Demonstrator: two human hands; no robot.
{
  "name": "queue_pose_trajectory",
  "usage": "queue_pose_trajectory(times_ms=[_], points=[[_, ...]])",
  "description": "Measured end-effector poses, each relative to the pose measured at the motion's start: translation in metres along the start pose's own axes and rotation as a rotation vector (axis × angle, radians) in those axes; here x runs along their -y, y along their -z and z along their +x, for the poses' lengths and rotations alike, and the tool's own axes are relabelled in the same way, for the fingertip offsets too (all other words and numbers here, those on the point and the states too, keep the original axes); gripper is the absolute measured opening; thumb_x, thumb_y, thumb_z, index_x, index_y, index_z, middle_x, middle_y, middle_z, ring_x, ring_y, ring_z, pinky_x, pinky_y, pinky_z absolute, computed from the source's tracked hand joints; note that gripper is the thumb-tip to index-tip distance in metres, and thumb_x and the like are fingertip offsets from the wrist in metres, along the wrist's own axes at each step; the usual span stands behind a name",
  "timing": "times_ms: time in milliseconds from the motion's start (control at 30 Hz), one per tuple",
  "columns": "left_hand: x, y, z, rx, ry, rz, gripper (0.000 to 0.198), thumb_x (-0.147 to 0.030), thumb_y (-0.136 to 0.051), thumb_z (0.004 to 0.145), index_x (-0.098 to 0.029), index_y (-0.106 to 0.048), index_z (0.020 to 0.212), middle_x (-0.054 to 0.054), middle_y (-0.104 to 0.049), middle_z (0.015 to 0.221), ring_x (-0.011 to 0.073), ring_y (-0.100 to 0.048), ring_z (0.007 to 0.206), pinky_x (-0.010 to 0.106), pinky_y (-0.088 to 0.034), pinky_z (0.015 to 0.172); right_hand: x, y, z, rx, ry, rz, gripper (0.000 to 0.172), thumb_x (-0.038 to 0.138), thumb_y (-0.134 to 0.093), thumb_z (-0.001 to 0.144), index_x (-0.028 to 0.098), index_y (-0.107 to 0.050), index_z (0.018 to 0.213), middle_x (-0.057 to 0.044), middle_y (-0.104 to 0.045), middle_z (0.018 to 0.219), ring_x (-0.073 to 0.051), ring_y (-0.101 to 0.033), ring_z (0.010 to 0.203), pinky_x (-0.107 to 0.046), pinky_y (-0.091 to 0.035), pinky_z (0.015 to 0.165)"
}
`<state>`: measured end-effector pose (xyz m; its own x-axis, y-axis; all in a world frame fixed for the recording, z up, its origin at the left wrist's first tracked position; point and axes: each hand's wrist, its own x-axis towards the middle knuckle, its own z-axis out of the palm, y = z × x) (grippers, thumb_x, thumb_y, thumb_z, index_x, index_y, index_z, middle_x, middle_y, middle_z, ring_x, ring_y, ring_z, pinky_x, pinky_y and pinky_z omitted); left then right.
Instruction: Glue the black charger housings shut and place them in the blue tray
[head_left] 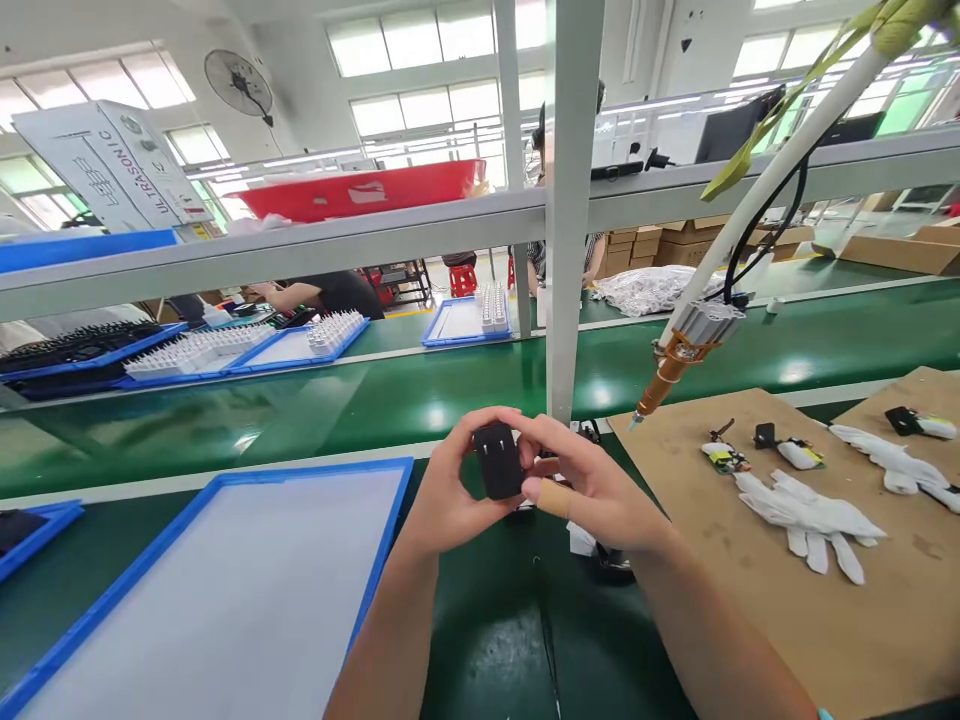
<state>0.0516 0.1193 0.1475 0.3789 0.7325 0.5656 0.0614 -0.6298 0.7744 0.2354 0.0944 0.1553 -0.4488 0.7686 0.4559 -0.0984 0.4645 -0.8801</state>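
Observation:
A small black power adapter (498,462) with two metal prongs is held up in front of me, its prong face turned toward the camera. My left hand (454,495) grips it from the left, fingers over the top and thumb along the bottom. From the other side, the fingertips of my right hand (592,485) pinch its right edge. A tan bandage (555,498) wraps the right thumb. Some dark items behind the right fingers are partly hidden. Below the hands lies the green work surface (487,640).
A blue-rimmed white tray (247,580) lies to the left. Brown cardboard (720,540) at right carries white gloves (810,515) and small circuit assemblies (799,450). A tool with an orange-brown body (667,375) hangs above it. A white post (564,220) stands ahead; people work beyond the green conveyor (337,410).

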Motion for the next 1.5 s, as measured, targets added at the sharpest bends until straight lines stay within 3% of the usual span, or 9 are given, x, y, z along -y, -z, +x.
queue_pose_trajectory(times_ms=[167,367,600,767,900,1033,1300,1400,1500], points=[[-0.004,0.001,-0.003,0.02,-0.01,0.304,0.059,-0.026,-0.077,0.072,-0.028,-0.049,0.123,0.002,-0.064,0.104,0.0182,-0.062,0.089,0.028,-0.05,0.077,-0.003,0.012,0.0,0.049,-0.083,-0.003,0.055,0.024,-0.062,0.086,0.035,-0.046,0.138,-0.002,-0.05,0.103,-0.015,-0.052,0.097,-0.029,-0.05,0.086],[-0.009,0.007,-0.004,0.053,-0.015,0.411,0.056,-0.03,-0.076,0.074,-0.03,-0.049,0.123,0.0,-0.064,0.102,0.0164,-0.061,0.085,0.025,-0.048,0.069,-0.005,0.011,0.0,0.074,-0.074,0.013,0.058,0.021,-0.062,0.085,0.035,-0.045,0.139,-0.002,-0.05,0.1,-0.014,-0.052,0.097,-0.027,-0.05,0.083],[-0.002,0.011,-0.003,0.081,-0.012,0.33,0.059,-0.026,-0.076,0.075,-0.032,-0.047,0.126,0.001,-0.062,0.114,0.0181,-0.061,0.098,0.026,-0.049,0.078,-0.003,0.004,0.001,0.051,-0.058,-0.046,0.06,0.018,-0.063,0.085,0.036,-0.042,0.138,-0.001,-0.05,0.101,-0.013,-0.052,0.096,-0.027,-0.052,0.081],[0.002,0.009,-0.001,0.106,-0.03,0.289,0.057,-0.023,-0.072,0.078,-0.033,-0.047,0.128,0.002,-0.059,0.124,0.0199,-0.058,0.108,0.031,-0.048,0.09,-0.008,-0.008,0.003,-0.072,-0.049,-0.192,0.059,0.027,-0.071,0.08,0.035,-0.043,0.131,-0.001,-0.056,0.108,-0.014,-0.056,0.096,-0.029,-0.051,0.082],[0.002,0.006,-0.001,0.134,-0.085,0.313,0.054,-0.02,-0.068,0.08,-0.032,-0.047,0.128,0.002,-0.057,0.127,0.0207,-0.056,0.113,0.033,-0.046,0.095,-0.016,-0.015,0.004,-0.217,-0.004,-0.278,0.047,0.03,-0.073,0.078,0.033,-0.048,0.117,0.0,-0.057,0.111,-0.014,-0.058,0.092,-0.027,-0.05,0.077],[0.0,0.002,0.0,0.152,-0.045,0.311,0.054,-0.012,-0.066,0.079,-0.031,-0.047,0.127,0.002,-0.059,0.121,0.0188,-0.058,0.106,0.031,-0.048,0.091,-0.018,-0.016,0.005,-0.232,-0.033,-0.242,0.035,0.029,-0.069,0.08,0.03,-0.049,0.109,0.002,-0.058,0.098,-0.012,-0.057,0.083,-0.026,-0.048,0.071],[-0.004,-0.002,0.001,0.225,0.022,0.1,0.07,-0.04,-0.082,0.068,-0.029,-0.048,0.128,0.004,-0.058,0.119,0.0237,-0.057,0.105,0.035,-0.048,0.09,-0.012,-0.016,0.003,-0.248,-0.063,-0.179,0.025,0.031,-0.065,0.084,0.025,-0.05,0.103,0.003,-0.052,0.081,-0.01,-0.049,0.069,-0.023,-0.042,0.061],[-0.006,-0.002,0.001,0.267,0.007,-0.007,0.065,-0.05,-0.073,0.075,-0.028,-0.048,0.13,0.006,-0.057,0.12,0.0255,-0.056,0.106,0.038,-0.046,0.094,-0.01,-0.015,0.001,-0.256,-0.078,-0.206,0.023,0.034,-0.063,0.086,0.024,-0.052,0.104,0.002,-0.054,0.081,-0.011,-0.05,0.07,-0.024,-0.043,0.062],[-0.007,-0.002,0.001,0.252,0.025,-0.022,0.049,-0.044,-0.062,0.086,-0.027,-0.048,0.129,0.006,-0.057,0.121,0.0244,-0.057,0.105,0.037,-0.046,0.093,-0.008,-0.013,0.0,-0.246,-0.092,-0.208,0.022,0.035,-0.058,0.089,0.024,-0.052,0.107,-0.001,-0.058,0.089,-0.013,-0.056,0.076,-0.026,-0.047,0.067]])
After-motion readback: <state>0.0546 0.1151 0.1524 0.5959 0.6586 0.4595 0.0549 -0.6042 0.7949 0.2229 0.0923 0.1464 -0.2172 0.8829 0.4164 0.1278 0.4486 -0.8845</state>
